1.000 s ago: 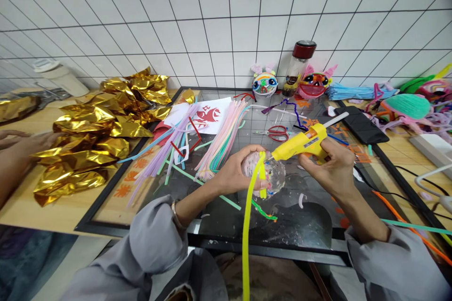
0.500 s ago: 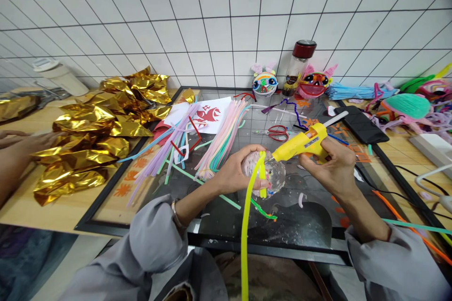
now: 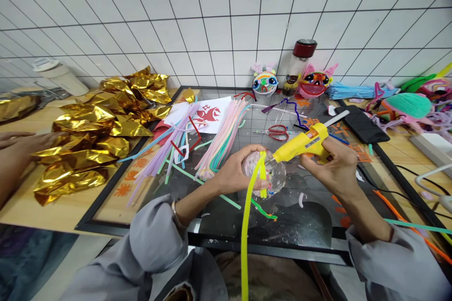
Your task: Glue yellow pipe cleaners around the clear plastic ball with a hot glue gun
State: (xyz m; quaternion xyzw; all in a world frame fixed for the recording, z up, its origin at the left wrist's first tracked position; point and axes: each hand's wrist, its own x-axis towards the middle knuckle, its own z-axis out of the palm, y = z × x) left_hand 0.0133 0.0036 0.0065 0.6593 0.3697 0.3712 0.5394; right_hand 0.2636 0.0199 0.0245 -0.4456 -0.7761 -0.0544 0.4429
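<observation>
My left hand [image 3: 235, 171] is closed round a clear ball [image 3: 273, 176] with pale filling and pins a yellow pipe cleaner [image 3: 246, 230] against it. The pipe cleaner loops over the ball's top and hangs down toward me. My right hand [image 3: 335, 169] grips a yellow hot glue gun [image 3: 303, 142] by its handle. The gun's nozzle touches the ball near the pipe cleaner's bend. Both hands hover above a black-framed glass work mat [image 3: 303, 225].
Pastel pipe cleaners [image 3: 219, 143] and red scissors [image 3: 278, 132] lie on the mat. Crumpled gold foil [image 3: 95, 136] covers the wooden table at left, where another person's hands [image 3: 17, 143] rest. Two painted masks [image 3: 264, 83], a jar [image 3: 298, 68] and a black phone [image 3: 360, 124] stand behind.
Almost nothing differs. My right hand with the glue gun has shifted very slightly; the other person's hands at left moved a little.
</observation>
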